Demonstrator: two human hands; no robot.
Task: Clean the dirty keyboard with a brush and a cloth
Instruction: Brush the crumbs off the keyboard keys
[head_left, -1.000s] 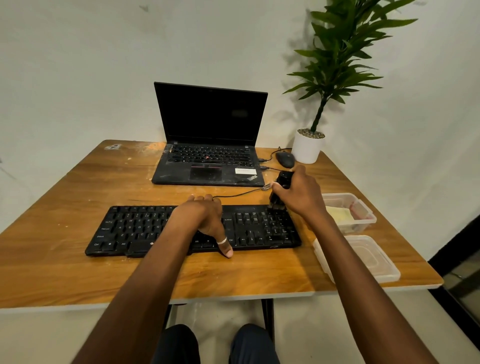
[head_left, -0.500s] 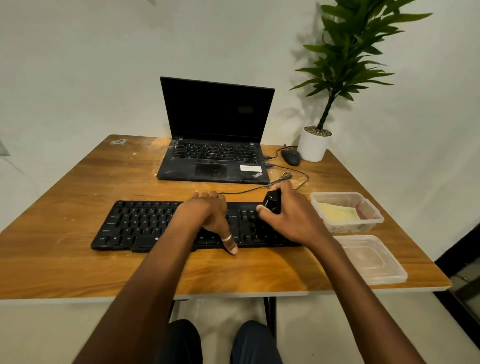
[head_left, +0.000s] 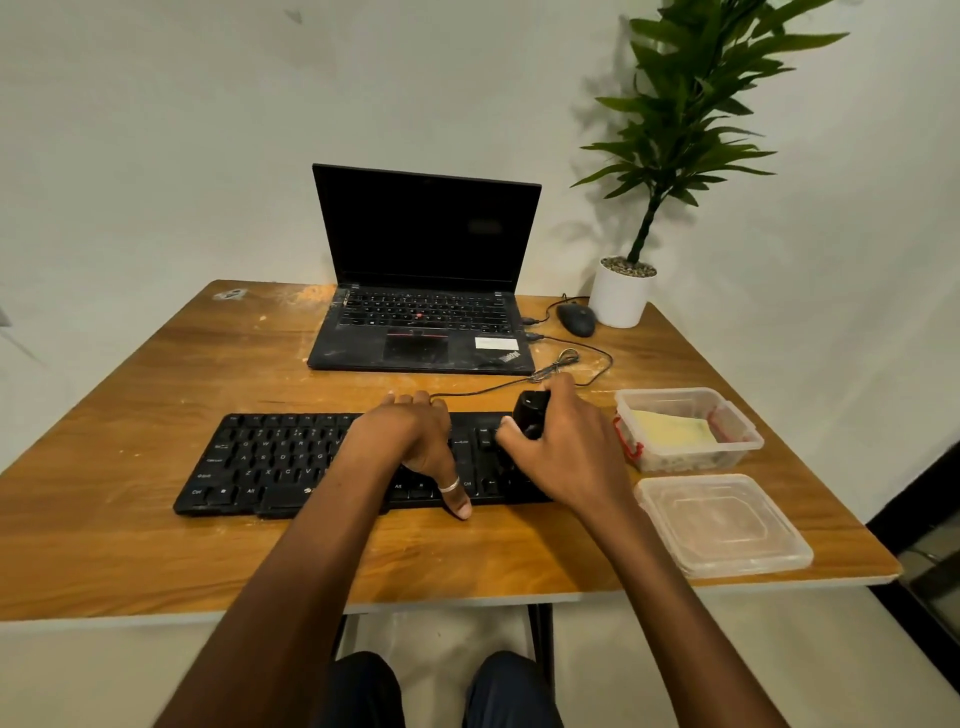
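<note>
A black keyboard (head_left: 270, 462) lies across the wooden table (head_left: 156, 551) in front of me. My left hand (head_left: 415, 441) rests on its middle, fingers at the far edge and thumb at the near edge, steadying it. My right hand (head_left: 566, 447) grips a black brush (head_left: 531, 413) and holds it on the keys of the keyboard's right part. A yellow cloth (head_left: 670, 428) lies in an open clear plastic box (head_left: 748, 441) to the right of the keyboard.
An open black laptop (head_left: 423, 291) stands behind the keyboard, with a black mouse (head_left: 575, 318) and a white potted plant (head_left: 621, 296) at the back right. A cable (head_left: 483, 389) runs from the keyboard. The box's clear lid (head_left: 727, 525) lies near the table's right front corner.
My right hand has brought the brush from the keyboard's far right end leftward and nearer, onto the keys. My left hand has stayed on the keyboard. The view has shifted slightly.
</note>
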